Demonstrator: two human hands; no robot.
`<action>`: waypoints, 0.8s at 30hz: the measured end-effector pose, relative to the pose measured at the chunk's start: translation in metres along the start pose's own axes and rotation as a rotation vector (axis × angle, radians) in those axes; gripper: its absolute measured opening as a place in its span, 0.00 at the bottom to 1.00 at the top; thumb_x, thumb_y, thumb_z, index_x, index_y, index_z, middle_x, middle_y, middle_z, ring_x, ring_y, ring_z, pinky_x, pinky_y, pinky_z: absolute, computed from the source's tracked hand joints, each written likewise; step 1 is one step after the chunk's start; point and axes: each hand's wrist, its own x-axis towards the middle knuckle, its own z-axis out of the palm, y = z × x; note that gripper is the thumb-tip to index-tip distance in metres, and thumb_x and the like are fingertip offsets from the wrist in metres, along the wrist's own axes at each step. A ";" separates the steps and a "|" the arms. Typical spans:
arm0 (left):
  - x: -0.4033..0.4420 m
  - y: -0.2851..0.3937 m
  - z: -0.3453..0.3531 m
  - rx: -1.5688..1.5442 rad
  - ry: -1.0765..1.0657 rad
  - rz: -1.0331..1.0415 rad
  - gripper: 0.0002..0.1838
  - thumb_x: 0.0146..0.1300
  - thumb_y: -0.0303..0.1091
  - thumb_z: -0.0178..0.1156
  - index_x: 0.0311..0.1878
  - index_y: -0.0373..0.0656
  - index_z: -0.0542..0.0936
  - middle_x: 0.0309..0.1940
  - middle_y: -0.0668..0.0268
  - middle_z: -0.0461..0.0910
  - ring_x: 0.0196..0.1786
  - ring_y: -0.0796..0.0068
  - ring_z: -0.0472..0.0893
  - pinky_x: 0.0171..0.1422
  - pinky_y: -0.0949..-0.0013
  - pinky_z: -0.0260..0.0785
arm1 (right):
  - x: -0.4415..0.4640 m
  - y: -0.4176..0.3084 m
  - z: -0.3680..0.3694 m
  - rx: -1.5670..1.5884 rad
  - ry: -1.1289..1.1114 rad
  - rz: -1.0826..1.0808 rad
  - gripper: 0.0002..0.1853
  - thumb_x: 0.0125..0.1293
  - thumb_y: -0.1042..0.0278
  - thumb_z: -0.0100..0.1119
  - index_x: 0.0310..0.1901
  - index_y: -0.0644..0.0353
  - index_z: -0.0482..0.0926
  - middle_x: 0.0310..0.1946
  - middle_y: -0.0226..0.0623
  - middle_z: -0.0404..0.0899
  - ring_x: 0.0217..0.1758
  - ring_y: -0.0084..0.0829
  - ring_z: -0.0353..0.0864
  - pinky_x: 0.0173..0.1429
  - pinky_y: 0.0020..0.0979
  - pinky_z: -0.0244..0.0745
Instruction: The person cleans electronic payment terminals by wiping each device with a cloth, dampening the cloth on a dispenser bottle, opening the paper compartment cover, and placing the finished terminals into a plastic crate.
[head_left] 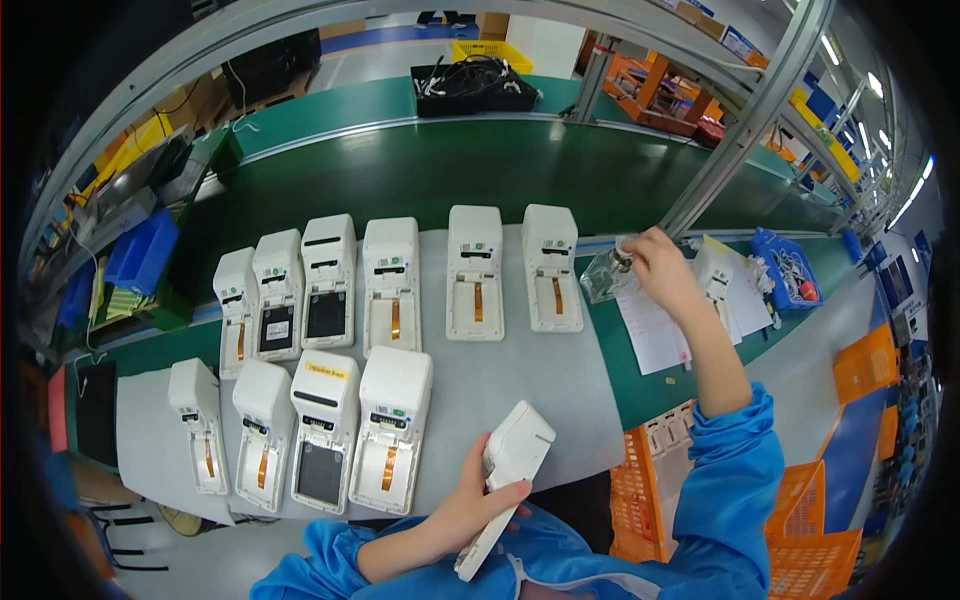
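Observation:
My left hand (462, 512) is wrapped round a white device (515, 450), held tilted near my body at the front edge of the mat. My right hand (655, 265) is stretched to the right side, its fingers pinched at a clear plastic bag (601, 279) with small dark or metallic parts at its top; exactly what the fingers hold is too small to tell. Several white devices stand in two rows on the grey mat (480, 385). Most show an orange ribbon strip, like this back-row one (477, 300); some have a dark panel, as on the yellow-labelled one (320, 470).
Written papers (650, 335) and another white device (713, 270) lie right of the bag, beside a blue basket (790, 270) of cables. A green conveyor (400, 175) runs behind, with a black tray (470, 100) of cables beyond. A metal post (745, 125) rises at right; orange crates (632, 500) stand below.

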 end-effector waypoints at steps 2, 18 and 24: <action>0.001 0.000 -0.001 0.030 -0.008 -0.008 0.50 0.66 0.44 0.60 0.76 0.54 0.32 0.58 0.48 0.68 0.49 0.61 0.80 0.49 0.57 0.77 | 0.002 0.009 0.000 0.101 -0.025 0.141 0.09 0.58 0.76 0.56 0.38 0.64 0.84 0.37 0.45 0.77 0.44 0.42 0.79 0.50 0.36 0.74; -0.002 0.001 0.005 0.331 0.039 0.164 0.58 0.62 0.49 0.65 0.74 0.34 0.30 0.63 0.41 0.68 0.63 0.55 0.73 0.65 0.66 0.65 | -0.168 -0.166 0.006 0.431 -0.322 -0.367 0.27 0.53 0.80 0.59 0.59 0.63 0.75 0.42 0.42 0.73 0.39 0.41 0.73 0.43 0.34 0.70; 0.002 -0.001 0.008 0.436 0.063 0.204 0.57 0.63 0.48 0.65 0.74 0.34 0.30 0.59 0.42 0.72 0.58 0.55 0.78 0.62 0.65 0.69 | -0.168 -0.156 0.012 0.331 -0.248 -0.384 0.29 0.50 0.78 0.59 0.59 0.66 0.75 0.42 0.42 0.74 0.36 0.40 0.71 0.42 0.37 0.67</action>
